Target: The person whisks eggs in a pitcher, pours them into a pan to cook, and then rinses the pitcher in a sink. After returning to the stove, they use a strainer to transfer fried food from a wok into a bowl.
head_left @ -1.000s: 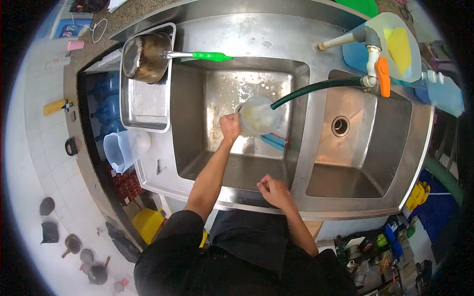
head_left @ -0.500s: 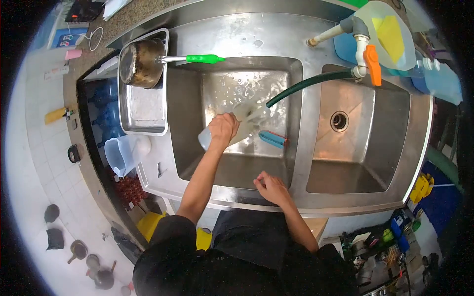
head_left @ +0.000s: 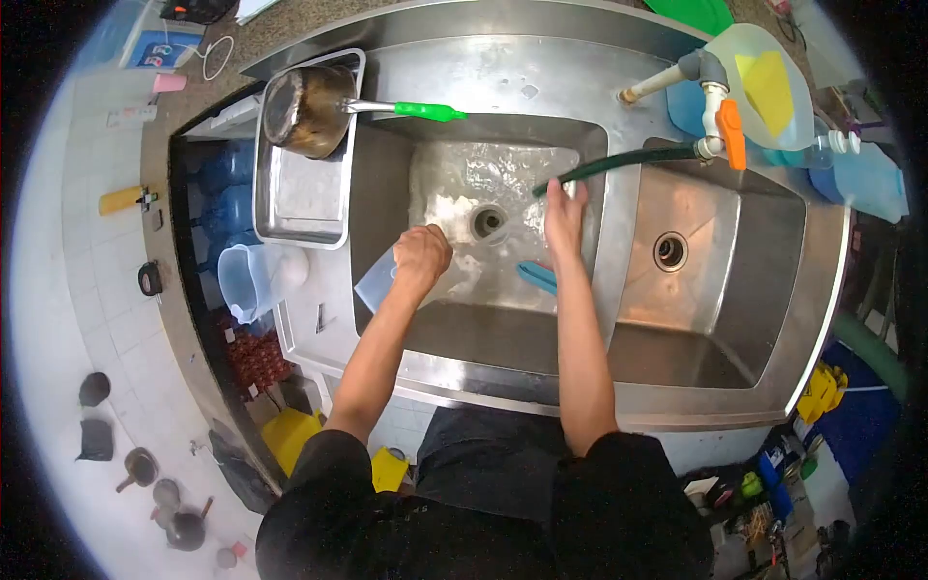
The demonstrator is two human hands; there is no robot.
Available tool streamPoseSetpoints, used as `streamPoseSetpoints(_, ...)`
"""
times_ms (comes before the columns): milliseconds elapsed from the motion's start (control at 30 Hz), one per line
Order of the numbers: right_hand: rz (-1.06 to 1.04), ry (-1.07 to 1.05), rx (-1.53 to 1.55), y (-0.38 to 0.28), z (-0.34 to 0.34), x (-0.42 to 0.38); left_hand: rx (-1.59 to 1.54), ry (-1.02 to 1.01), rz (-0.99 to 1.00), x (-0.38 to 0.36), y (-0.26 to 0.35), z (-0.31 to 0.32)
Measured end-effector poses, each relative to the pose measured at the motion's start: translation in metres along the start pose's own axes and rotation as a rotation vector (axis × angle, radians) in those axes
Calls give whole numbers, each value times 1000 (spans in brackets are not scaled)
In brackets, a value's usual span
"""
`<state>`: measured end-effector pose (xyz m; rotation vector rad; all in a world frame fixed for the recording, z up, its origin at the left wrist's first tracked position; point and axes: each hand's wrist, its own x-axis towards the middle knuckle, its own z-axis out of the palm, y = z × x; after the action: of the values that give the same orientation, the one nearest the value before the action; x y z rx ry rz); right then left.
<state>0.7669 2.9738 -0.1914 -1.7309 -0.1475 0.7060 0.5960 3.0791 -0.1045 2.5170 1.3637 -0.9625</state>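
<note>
In the left basin of the steel sink [head_left: 454, 365], my left hand [head_left: 422, 257] is closed around a translucent plastic pitcher [head_left: 375, 283], tilted and partly hidden by my hand and forearm. My right hand [head_left: 564, 222] reaches up to the dark green hose [head_left: 628, 160] and grips it close to its free end. Water spreads over the basin floor around the drain [head_left: 488, 222]. A blue brush-like piece [head_left: 537, 276] lies on the basin floor, partly behind my right forearm.
A scorched saucepan [head_left: 311, 111] with a green handle lies on a steel tray [head_left: 304, 232] at the left. Another translucent pitcher [head_left: 246, 282] stands below it. The orange-handled tap [head_left: 730, 130] feeds the hose. A second basin [head_left: 764, 290] is at the right.
My right hand has moved up from the basin's front edge to the hose. My left hand has shifted slightly left and down with the pitcher. The stream previously reaching it is no longer visible there.
</note>
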Motion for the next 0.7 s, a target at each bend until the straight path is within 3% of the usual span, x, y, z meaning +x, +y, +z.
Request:
streamPoseSetpoints(233, -12, 227, -150, -36, 40, 70, -22, 113, -72, -14, -24, 20)
streamPoseSetpoints(300, -357, 427, -282, -6, 37, 77, 6, 232, -1, -18, -31, 27)
streamPoseSetpoints(433, -296, 416, -344, 11, 26, 48, -47, 395, 69, -20, -28, 52)
streamPoseSetpoints(467, -65, 353, -414, -15, 21, 27, -87, 426, 130, -15, -25, 63)
streamPoseSetpoints(500, -71, 356, -417, 1, 17, 21, -126, 459, 191, -11, -20, 69)
streamPoseSetpoints(567, -190, 211, -37, 37, 9, 11, -202, 468, 188, -5, -1, 81)
streamPoseSetpoints(633, -178, 91, 78, 27, -8, -12, -277, 477, 184, -4, 14, 86)
streamPoseSetpoints(700, -163, -23, 191, 25, -20, -23, -645, 206, 9, 0, 26, 88)
